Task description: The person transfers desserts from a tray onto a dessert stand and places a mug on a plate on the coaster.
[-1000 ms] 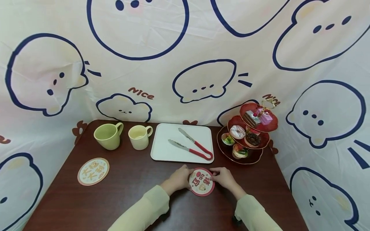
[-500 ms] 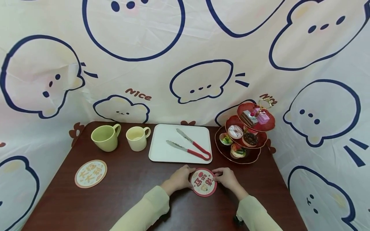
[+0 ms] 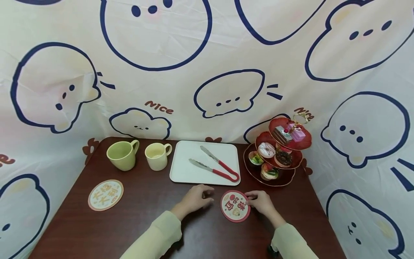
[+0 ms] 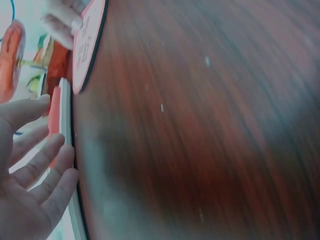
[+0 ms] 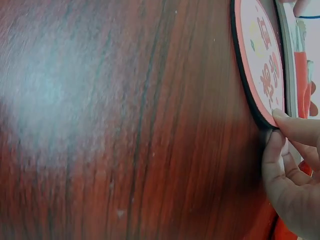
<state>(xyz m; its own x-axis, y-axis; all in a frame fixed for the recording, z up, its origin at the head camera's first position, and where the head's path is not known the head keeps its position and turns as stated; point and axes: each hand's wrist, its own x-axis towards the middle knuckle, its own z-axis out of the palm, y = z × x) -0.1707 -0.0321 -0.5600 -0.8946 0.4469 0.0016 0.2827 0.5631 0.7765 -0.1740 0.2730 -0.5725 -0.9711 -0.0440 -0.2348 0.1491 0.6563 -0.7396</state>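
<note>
A round coaster (image 3: 234, 212) with a red rim, red characters and a black underside edge lies in front of the white tray. My right hand (image 3: 262, 204) pinches its right edge; in the right wrist view the thumb (image 5: 295, 127) is on the printed top and a finger is at the black edge below. To the left of the coaster, my left hand (image 3: 193, 199) is apart from it and holds nothing. Its fingers (image 4: 47, 165) are spread and relaxed in the left wrist view, close to the tray's side.
Red-handled tongs (image 3: 223, 172) lie on the white tray (image 3: 182, 158). A three-tier stand (image 3: 302, 144) with toy cakes and donuts is at the back right. Two cups, a green one (image 3: 123, 158) and a cream one (image 3: 156, 160), stand left. Another round coaster (image 3: 106, 195) lies below them.
My left hand has let go of the coaster and drawn away to the left. The coaster has shifted slightly to the right with my right hand still at its edge.
</note>
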